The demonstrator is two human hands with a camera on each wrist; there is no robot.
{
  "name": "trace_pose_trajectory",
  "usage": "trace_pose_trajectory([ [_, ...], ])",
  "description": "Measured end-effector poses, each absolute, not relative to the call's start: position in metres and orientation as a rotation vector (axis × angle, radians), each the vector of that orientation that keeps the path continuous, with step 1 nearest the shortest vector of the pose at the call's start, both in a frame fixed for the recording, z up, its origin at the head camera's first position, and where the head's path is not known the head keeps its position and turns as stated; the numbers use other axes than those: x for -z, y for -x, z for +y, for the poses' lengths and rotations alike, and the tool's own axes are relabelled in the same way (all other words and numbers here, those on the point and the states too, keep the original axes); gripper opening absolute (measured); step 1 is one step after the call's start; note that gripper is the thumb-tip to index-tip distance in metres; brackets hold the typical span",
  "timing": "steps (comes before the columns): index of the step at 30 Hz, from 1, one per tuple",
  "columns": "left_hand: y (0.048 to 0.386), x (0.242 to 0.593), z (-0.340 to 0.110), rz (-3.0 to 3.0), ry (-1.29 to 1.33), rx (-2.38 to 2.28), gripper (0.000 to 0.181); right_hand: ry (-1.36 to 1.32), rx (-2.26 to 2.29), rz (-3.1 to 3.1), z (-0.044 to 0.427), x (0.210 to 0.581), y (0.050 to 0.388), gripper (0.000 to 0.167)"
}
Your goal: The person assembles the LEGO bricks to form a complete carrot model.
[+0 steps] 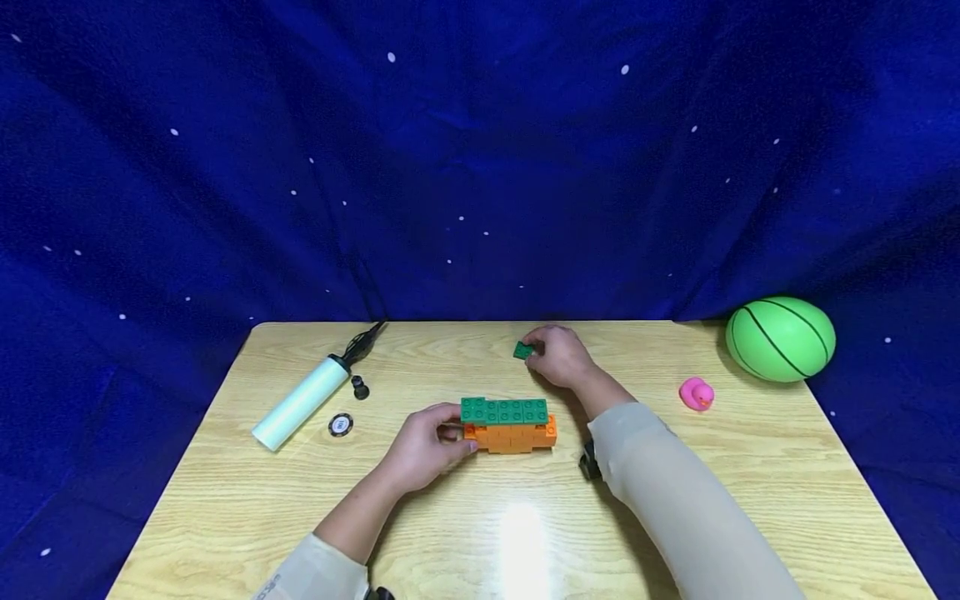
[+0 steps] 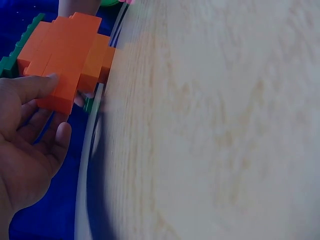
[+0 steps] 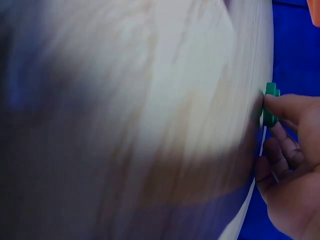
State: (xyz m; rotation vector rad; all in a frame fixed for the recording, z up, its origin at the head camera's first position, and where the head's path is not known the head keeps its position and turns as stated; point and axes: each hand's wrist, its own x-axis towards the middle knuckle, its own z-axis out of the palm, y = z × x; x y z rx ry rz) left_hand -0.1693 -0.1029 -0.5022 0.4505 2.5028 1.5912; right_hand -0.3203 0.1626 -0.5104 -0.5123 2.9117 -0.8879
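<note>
A block build (image 1: 510, 437) of orange bricks, topped by a row of green bricks (image 1: 504, 411), stands near the middle of the table. My left hand (image 1: 423, 450) grips its left end, the thumb on the near face; in the left wrist view the thumb lies on the orange bricks (image 2: 70, 50). Farther back, my right hand (image 1: 558, 357) pinches a small green brick (image 1: 522, 350) between thumb and fingers. The right wrist view shows that green brick (image 3: 270, 105) at the fingertips of the right hand (image 3: 295, 165), close to the tabletop.
On the left lie a pale hand pump (image 1: 303, 400) with a black end, a black pawn-like piece (image 1: 360, 387) and a poker chip (image 1: 341, 425). A pink rubber duck (image 1: 697, 393) and a green ball (image 1: 780, 339) sit at the right. Behind the wooden table (image 1: 465, 542) hangs a blue curtain (image 1: 480, 167).
</note>
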Motion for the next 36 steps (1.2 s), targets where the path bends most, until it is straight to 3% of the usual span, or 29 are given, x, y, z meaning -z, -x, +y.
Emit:
trace_pose_trajectory([
  [19, 0.169, 0.502, -0.103, 2.507, -0.444, -1.575, 0.038, 0.662, 1.103, 2.876, 0.181, 0.499, 0.286, 0.034],
  [36, 0.169, 0.503, -0.102, 2.504, -0.470, -1.591, 0.036, 0.802, 1.378, 2.782, 0.198, 0.467, 0.248, 0.033],
])
